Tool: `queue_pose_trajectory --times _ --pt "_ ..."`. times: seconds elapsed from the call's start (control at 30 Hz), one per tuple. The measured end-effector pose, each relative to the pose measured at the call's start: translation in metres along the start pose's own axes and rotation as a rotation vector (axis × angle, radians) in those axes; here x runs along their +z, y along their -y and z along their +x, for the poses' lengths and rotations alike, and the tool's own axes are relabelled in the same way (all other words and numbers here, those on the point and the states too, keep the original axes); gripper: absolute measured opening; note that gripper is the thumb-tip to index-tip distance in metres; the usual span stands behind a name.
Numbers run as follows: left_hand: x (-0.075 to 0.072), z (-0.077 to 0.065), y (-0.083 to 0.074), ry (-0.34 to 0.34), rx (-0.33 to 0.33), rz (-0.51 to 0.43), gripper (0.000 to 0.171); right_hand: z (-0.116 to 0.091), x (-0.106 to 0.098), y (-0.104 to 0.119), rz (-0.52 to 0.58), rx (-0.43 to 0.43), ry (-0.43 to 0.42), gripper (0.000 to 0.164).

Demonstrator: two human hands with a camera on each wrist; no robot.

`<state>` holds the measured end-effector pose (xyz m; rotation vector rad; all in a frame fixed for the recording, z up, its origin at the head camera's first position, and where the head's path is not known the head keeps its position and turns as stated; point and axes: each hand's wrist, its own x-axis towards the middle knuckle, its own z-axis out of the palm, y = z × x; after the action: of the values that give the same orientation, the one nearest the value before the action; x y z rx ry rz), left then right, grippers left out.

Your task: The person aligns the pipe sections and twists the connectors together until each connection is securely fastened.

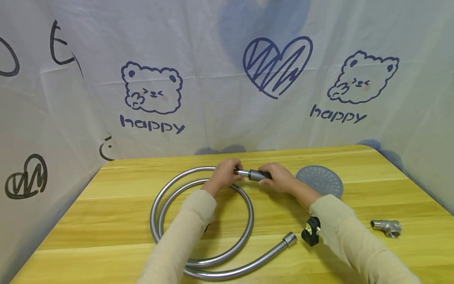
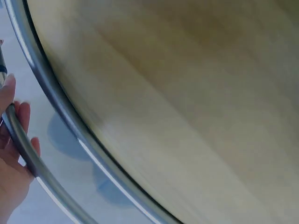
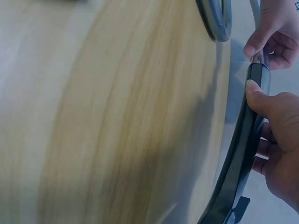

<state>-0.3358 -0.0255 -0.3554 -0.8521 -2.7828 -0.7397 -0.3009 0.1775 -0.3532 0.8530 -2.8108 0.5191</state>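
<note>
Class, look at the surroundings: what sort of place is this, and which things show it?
Probably a makeshift indoor work booth: white doodled cloth hangs behind and to the left of a wood-grain table, which bears a coiled metal hose and a loose pipe fitting.

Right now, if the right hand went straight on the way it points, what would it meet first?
Past the shower handle it grips, the right hand would likely meet the hose's metal end, then the left hand holding it; depth there is unclear.
</note>
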Motion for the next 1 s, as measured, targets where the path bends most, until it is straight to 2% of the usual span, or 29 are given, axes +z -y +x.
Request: queue_pose_trajectory --times 0.13,0.27,0.37,0.47,0.63,1.0 --pt "-0.004 -0.001 0.001 0.055 0.020 -0.019 0.022 -0.001 0.001 0.000 0.000 -0.018 -0.006 0.025" --pt "-0.008 -0.002 0.000 0.102 0.020 0.001 0.033 -0.002 0.000 0.000 -0.004 -0.006 0.005 0.027" --pt "-0.011 -0.002 -0.001 0.122 0.028 0.019 0.030 -0.002 0.000 0.000 -0.006 0.005 0.011 0.031" --pt "-0.011 -0.003 0.000 0.125 0.059 0.041 0.025 -0.001 0.001 0.000 -0.002 -0.008 0.008 0.027" --pt "-0.009 -0.004 0.000 0.133 0.068 0.063 0.025 -0.001 0.003 0.000 0.033 -0.020 -0.021 0.025" --pt "-0.009 -0.004 -0.002 0.116 0.043 0.074 0.024 -0.002 0.008 -0.001 0.120 0.071 -0.057 0.026"
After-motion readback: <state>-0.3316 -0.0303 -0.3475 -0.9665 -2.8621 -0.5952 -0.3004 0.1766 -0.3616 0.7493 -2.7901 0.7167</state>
